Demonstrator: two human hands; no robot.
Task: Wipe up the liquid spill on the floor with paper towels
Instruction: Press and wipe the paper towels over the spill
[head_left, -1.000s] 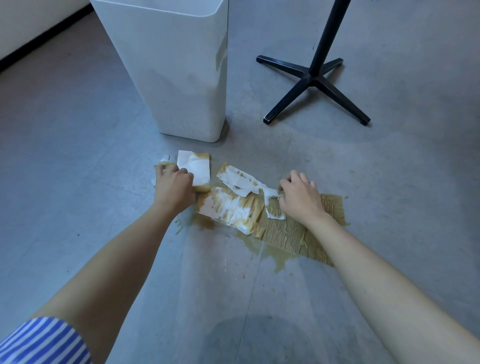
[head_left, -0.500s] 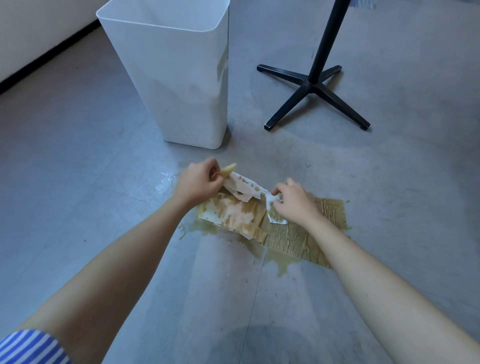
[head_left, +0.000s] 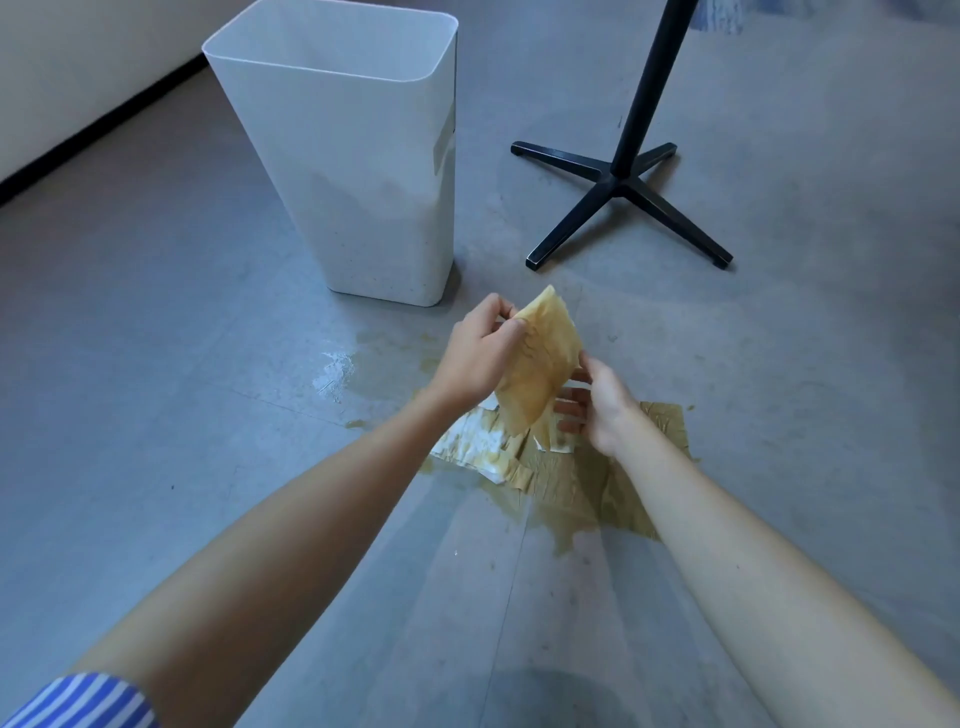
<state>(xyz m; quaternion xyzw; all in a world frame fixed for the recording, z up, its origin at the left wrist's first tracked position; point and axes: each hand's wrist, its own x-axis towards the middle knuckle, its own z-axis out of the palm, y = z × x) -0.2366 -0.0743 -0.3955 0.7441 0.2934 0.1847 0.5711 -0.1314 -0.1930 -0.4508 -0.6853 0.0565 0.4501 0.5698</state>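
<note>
A smooth grey floor (head_left: 156, 364) fills most of the view, crossed by faint straight seams and carrying a soft, dull sheen. At the upper left a cream wall (head_left: 78, 62) meets it along a black skirting strip (head_left: 104, 119). A tall white plastic bin (head_left: 363, 182) with rounded corners stands upright. Well to its right stands a black metal pole on a four-legged cross base (head_left: 623, 182).

So the left hand (head_left: 480, 353) pinches a soaked brown paper towel (head_left: 540, 364) above the floor (head_left: 156, 364), with the right hand (head_left: 597, 405) spread open at its lower edge. More soggy sheets (head_left: 571, 473) lie below in the puddle (head_left: 566, 535), and the white bin (head_left: 363, 182) is behind.
</note>
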